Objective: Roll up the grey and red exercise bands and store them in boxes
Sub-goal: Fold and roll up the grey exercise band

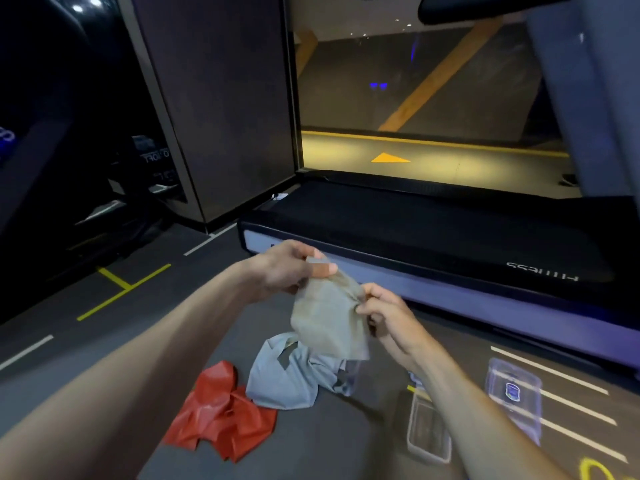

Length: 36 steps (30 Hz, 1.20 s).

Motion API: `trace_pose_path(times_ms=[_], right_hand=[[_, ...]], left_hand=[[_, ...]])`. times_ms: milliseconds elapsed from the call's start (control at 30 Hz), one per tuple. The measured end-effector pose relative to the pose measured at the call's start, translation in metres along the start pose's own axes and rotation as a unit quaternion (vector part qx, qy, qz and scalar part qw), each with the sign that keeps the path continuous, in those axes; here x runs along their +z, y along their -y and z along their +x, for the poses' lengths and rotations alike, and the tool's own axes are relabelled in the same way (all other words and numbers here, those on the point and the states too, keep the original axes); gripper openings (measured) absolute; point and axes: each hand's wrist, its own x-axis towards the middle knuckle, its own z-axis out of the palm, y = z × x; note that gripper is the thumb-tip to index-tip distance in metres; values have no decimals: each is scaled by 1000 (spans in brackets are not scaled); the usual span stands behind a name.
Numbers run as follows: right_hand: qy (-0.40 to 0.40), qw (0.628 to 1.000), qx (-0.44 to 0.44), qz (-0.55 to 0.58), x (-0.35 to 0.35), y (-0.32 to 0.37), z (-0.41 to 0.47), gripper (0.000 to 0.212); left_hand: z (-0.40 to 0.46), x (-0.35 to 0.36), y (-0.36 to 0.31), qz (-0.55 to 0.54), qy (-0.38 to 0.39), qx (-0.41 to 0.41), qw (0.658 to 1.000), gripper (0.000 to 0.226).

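We see both hands raised over the floor (104,341), each pinching the top edge of the grey exercise band (329,320) — the left hand (291,271) grasps one corner between thumb and fingers, the right hand (384,313) grips the bunched opposite corner. The band's free end trails down into a crumpled grey heap on the floor, just beside the crumpled red exercise band (221,414). Nearer the right forearm lie two clear plastic boxes — one (429,431) partly hidden by the arm, the other (514,393) just before the treadmill (433,237).
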Motion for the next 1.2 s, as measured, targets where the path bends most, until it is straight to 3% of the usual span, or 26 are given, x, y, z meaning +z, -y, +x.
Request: trace_pose_path(times_ms=[133, 200, 333, 467, 600, 800, 1033, 1133, 1200], right_hand=[[129, 989, 25, 72, 9, 9, 12, 37], [142, 986, 20, 87, 18, 14, 21, 38], [55, 998, -29, 20, 21, 11, 38, 9], [11, 997, -53, 63, 13, 20, 47, 15], [1, 993, -71, 89, 8, 28, 53, 18], [-29, 991, -58, 119, -2, 34, 56, 18], [-48, 993, -63, 93, -6, 27, 68, 7], [-31, 990, -70, 117, -5, 25, 71, 4], [-23, 990, -68, 125, -5, 25, 72, 4]], left_hand=[[-1, 5, 1, -24, -16, 18, 999, 28], [0, 6, 5, -30, -21, 24, 999, 27], [4, 2, 25, -131, -26, 60, 989, 22], [7, 2, 58, -148, 29, 58, 987, 48], [16, 2, 69, -123, 30, 64, 990, 27], [26, -7, 66, -132, 6, 112, 985, 28], [31, 1, 57, 16, -16, 230, 973, 13], [33, 4, 57, 165, -63, 240, 955, 16], [37, 2, 61, 209, -102, 227, 946, 25]])
